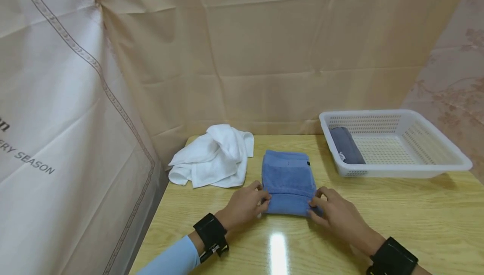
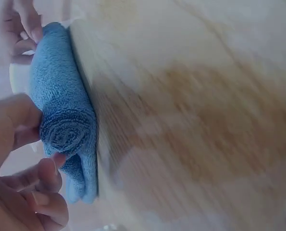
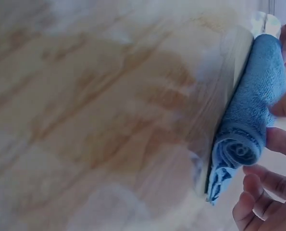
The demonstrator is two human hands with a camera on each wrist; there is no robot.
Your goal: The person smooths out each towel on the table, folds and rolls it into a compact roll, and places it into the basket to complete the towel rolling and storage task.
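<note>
Three towels: one blue towel [image 1: 288, 176], partly rolled, lies mid-surface, its roll gripped at either end by the left hand [image 1: 243, 204] and right hand [image 1: 338, 212]. One crumpled white towel [image 1: 219, 157] sits left; right, one basket [image 1: 401, 168] holds one rolled grey towel [image 1: 345, 144]. Wood-grain surface [image 1: 401, 216]; beige cloth [image 1: 264, 48] hangs behind.

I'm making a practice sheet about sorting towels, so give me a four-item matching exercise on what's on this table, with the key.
Things:
1. Blue towel
2. White towel
3. Dark towel
4. Basket

Places and states:
A. Rolled up, lying inside a container
B. Partly rolled, between the left hand and the right hand
C. White, with many small holes
D. Loosely heaped on the table

Pairs: 1-B, 2-D, 3-A, 4-C
</note>
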